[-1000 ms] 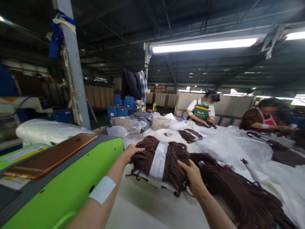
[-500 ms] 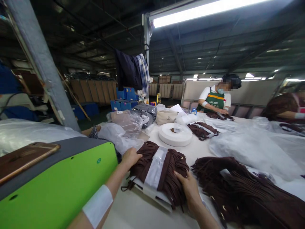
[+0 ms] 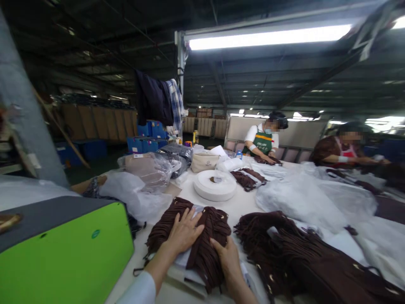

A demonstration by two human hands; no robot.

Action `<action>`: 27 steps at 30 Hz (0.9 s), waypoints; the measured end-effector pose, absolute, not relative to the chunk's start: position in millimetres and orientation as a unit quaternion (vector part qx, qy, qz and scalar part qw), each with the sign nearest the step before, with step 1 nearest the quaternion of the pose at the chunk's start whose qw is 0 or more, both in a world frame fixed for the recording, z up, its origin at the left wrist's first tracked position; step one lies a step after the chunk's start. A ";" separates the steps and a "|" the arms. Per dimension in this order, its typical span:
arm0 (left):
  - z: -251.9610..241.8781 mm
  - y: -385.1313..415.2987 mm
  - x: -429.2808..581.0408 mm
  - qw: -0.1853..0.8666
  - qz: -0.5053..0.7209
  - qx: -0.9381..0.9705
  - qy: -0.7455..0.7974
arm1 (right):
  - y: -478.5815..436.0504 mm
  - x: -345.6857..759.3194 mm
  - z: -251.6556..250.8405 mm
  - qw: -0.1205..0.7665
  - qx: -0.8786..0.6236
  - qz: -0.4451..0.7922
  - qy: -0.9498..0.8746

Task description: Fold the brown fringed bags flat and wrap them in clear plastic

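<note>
A dark brown fringed bag (image 3: 211,245) with a pale wrap round its middle lies on the table before me, with white sheets under it. My left hand (image 3: 185,231) rests palm down across the wrap, fingers spread. At the near right edge of the bag my right hand (image 3: 228,257) grips it, thumb on top and the other fingers partly hidden. More brown fringed pieces (image 3: 303,249) are heaped to the right of that hand. A white roll of tape (image 3: 205,191) lies flat just beyond the bag.
A green-sided machine (image 3: 69,249) stands at the left. Clear plastic bags (image 3: 303,192) cover the right back of the table, and wrapped packages (image 3: 147,169) lie at the back left. Across the table, a person in a green apron (image 3: 264,143) handles brown pieces; another person (image 3: 343,150) is farther right.
My left hand has moved from the bag's far left corner onto its wrapped middle and lies flat. My right hand stays at the right edge. The view has swung to the right.
</note>
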State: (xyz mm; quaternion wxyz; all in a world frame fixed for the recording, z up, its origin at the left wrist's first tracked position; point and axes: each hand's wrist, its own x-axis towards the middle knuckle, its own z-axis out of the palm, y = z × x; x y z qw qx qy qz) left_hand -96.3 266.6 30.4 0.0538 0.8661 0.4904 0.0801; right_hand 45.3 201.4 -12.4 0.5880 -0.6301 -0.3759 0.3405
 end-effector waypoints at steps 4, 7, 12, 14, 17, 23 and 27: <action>48.9 263.3 -95.8 0.003 0.048 0.877 0.478 | 166.0 56.1 17.0 0.557 -0.657 0.252 -0.441; 58.5 250.7 -92.4 -0.066 0.092 0.870 0.481 | 111.5 92.6 35.3 0.452 -0.694 0.038 -0.558; 47.3 219.8 -90.0 -0.067 0.086 0.886 0.450 | 22.3 178.8 19.8 0.249 -0.737 -0.304 -0.551; 43.1 212.7 -88.6 -0.062 0.065 0.891 0.445 | 7.4 202.7 6.7 0.201 -0.761 -0.330 -0.521; 49.0 200.9 -84.4 -0.083 0.085 0.883 0.454 | 5.3 219.7 10.9 0.176 -0.768 -0.316 -0.529; 64.1 147.5 -72.2 -0.048 0.180 0.913 0.363 | -1.4 224.5 129.4 0.135 -0.840 -0.214 -0.480; 102.1 96.2 -54.7 -0.074 0.286 0.923 0.245 | -29.8 213.2 209.2 0.138 -0.830 -0.226 -0.492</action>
